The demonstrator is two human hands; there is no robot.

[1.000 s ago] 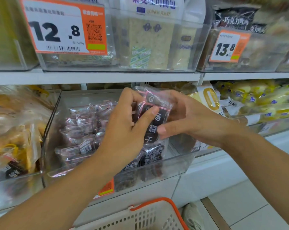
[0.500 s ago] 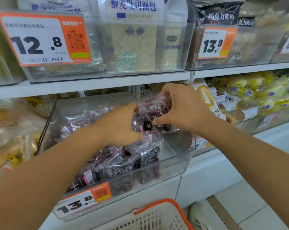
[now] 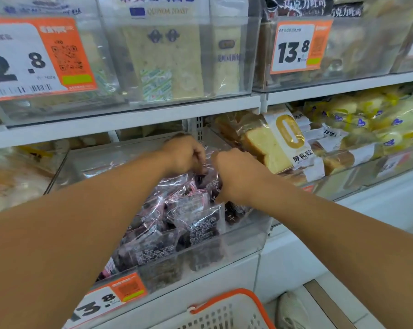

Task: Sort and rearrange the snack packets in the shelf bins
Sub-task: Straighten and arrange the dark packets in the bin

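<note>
A clear plastic bin (image 3: pixel 245 245) on the middle shelf holds several dark plum snack packets (image 3: pixel 196 217) in clear wrap with pink trim. Both my hands reach deep into the back of this bin. My left hand (image 3: pixel 185 154) has its fingers curled down onto a packet at the rear of the pile. My right hand (image 3: pixel 236 174) grips the same crinkled packet (image 3: pixel 209 167) from the right side. The fingertips of both hands are hidden among the wrappers.
Toast loaves (image 3: pixel 269 148) fill the bin to the right, with yellow packets (image 3: pixel 371 122) beyond. The upper shelf (image 3: pixel 129 117) overhangs close above my hands and carries bins of quinoa toast (image 3: pixel 162 58). An orange-rimmed white basket (image 3: pixel 226 312) sits below.
Both hands have moved from the front of the bin up and back to its rear, carrying the packet with them. The camera has moved closer and lower.
</note>
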